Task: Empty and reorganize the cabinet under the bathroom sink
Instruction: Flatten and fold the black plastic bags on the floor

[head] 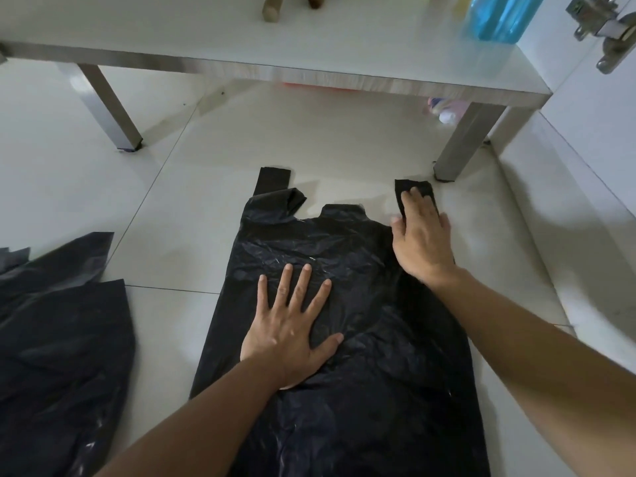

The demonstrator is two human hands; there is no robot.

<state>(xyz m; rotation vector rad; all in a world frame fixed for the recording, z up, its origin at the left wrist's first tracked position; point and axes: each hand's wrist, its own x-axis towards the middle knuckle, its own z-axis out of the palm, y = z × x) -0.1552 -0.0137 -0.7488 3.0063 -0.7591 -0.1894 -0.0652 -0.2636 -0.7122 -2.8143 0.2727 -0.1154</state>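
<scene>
A black plastic bag (361, 304) is spread flat on the tiled floor (192, 187), its two handle loops pointing away from the person. It is pressed down by the left hand (292, 332), palm flat and fingers spread straight, on the bag's middle. The right hand (421, 235) is laid flat, with fingers extended, over the bag's right handle loop and upper right corner; nothing is gripped by either hand. The left handle loop lies partly folded over, beyond the left hand's fingertips. A second black bag (58, 321) is seen crumpled on the floor well to the left of the left hand. Beyond both hands a low white shelf (309, 60) on metal legs is seen, with a blue bottle (502, 15) standing on it.
</scene>
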